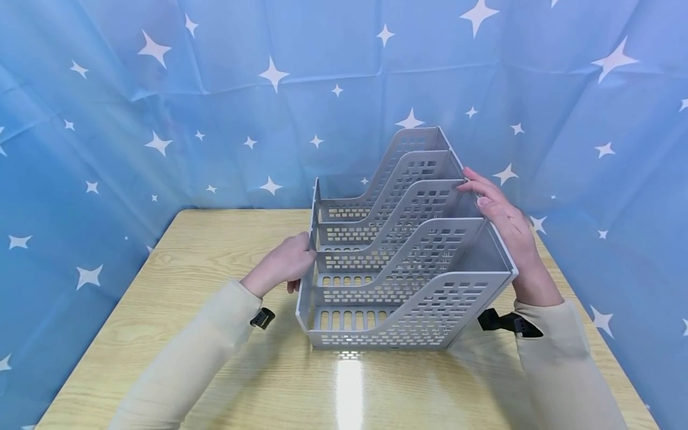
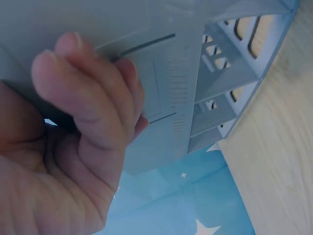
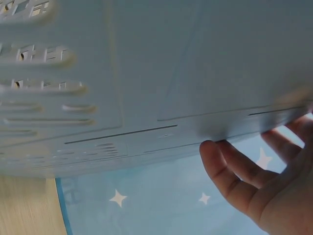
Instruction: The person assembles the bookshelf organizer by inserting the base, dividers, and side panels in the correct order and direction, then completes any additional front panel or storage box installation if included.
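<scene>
A grey plastic file rack (image 1: 376,294) with slotted dividers stands on the wooden table. Its low side is on the left and its tall side on the right. My left hand (image 1: 283,263) holds the low end panel at its rim. In the left wrist view its curled fingers (image 2: 93,88) lie against the outer face of the rack; the thumb tip is hidden. My right hand (image 1: 505,230) rests on the top edge of the tall side. There the right wrist view shows fairly straight, spread fingers (image 3: 220,169) touching the rack's outer face.
Beneath the rack is a light wood-grain table (image 1: 177,298). A blue curtain (image 1: 226,101) with white stars hangs behind it and at both sides. Black straps (image 1: 262,318) show at both cuffs. A bright reflection lies on the tabletop before the rack.
</scene>
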{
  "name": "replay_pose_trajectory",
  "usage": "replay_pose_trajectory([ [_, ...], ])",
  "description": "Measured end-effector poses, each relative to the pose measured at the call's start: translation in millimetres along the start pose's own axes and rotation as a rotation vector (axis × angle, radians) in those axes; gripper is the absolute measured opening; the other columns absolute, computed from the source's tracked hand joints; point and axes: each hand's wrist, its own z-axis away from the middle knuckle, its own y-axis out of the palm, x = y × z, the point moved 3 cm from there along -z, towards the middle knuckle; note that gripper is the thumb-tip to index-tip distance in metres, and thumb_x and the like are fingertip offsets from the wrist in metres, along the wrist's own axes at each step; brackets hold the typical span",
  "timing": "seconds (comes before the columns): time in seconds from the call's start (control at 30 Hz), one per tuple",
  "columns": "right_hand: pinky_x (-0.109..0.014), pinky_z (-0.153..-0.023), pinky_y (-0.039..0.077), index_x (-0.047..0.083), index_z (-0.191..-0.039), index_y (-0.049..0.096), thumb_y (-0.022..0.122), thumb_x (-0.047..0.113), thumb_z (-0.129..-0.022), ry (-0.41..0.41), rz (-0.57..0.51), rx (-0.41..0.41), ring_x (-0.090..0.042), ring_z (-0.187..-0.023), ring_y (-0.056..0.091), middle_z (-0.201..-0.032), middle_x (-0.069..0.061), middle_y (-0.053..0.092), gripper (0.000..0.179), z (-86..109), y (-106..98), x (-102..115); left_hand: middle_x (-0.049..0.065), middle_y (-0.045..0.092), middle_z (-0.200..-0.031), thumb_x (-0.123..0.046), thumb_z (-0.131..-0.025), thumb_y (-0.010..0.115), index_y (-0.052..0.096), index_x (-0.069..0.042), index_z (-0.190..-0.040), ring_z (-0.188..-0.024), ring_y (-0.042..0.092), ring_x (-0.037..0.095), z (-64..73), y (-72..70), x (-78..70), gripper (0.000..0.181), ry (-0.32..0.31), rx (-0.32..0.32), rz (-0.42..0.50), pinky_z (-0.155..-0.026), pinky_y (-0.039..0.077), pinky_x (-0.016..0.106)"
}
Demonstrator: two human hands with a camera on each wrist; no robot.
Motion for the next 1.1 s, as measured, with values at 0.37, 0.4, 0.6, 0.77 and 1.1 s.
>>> replay_pose_trajectory([
  [0.37,-0.028,-0.122,0.013,0.013,-0.128,0.067,0.039,0.016,-0.109,0.006,-0.041,-0.002,-0.018,-0.155,0.023,-0.164,-0.006,0.038,0.034,-0.4,0,-3,0.017,0.062,-0.071,-0.012,-0.106,0.033,0.052,0.005,-0.114,-0.038,0.057,0.022,-0.3,8.9,2.1,0.027,-0.041,-0.080,-0.012,-0.043,0.055,0.042],
  [0.4,-0.028,-0.122,0.013,0.013,-0.128,0.067,0.039,0.016,-0.109,0.005,-0.046,-0.003,-0.018,-0.155,0.023,-0.164,-0.006,0.038,0.034,-0.5,0,-3,0.017,0.062,-0.071,-0.012,-0.105,0.034,0.052,0.006,-0.115,-0.038,0.057,0.022,-0.2,9.0,1.4,0.027,-0.041,-0.084,-0.018,-0.043,0.055,0.042],
  [0.6,-0.028,-0.122,0.013,0.014,-0.127,0.068,0.040,0.015,-0.109,0.001,-0.065,-0.008,-0.019,-0.155,0.023,-0.164,-0.008,0.038,0.034,-0.8,0,-3,0.016,0.063,-0.069,-0.011,-0.105,0.032,0.049,0.011,-0.121,-0.036,0.057,0.021,3.4,9.8,-3.5,0.032,-0.053,-0.093,-0.052,-0.042,0.054,0.038],
  [0.77,-0.026,-0.121,0.015,0.016,-0.127,0.068,0.039,0.015,-0.109,0.006,-0.052,-0.005,-0.017,-0.155,0.024,-0.164,-0.009,0.037,0.034,-0.1,1,-3,0.017,0.064,-0.069,-0.010,-0.104,0.031,0.052,0.010,-0.117,-0.035,0.057,0.021,2.8,9.5,-4.0,0.032,-0.062,-0.107,-0.035,-0.039,0.053,0.035],
  [1.1,-0.025,-0.119,0.017,0.019,-0.127,0.067,0.037,0.015,-0.109,0.002,0.004,-0.007,-0.016,-0.155,0.024,-0.164,-0.005,0.038,0.035,-0.8,0,-1,0.016,0.061,-0.064,-0.012,-0.107,0.031,0.047,0.011,-0.125,-0.035,0.056,0.020,4.2,17.6,-1.1,0.033,-0.083,-0.123,-0.040,-0.045,0.056,0.043],
])
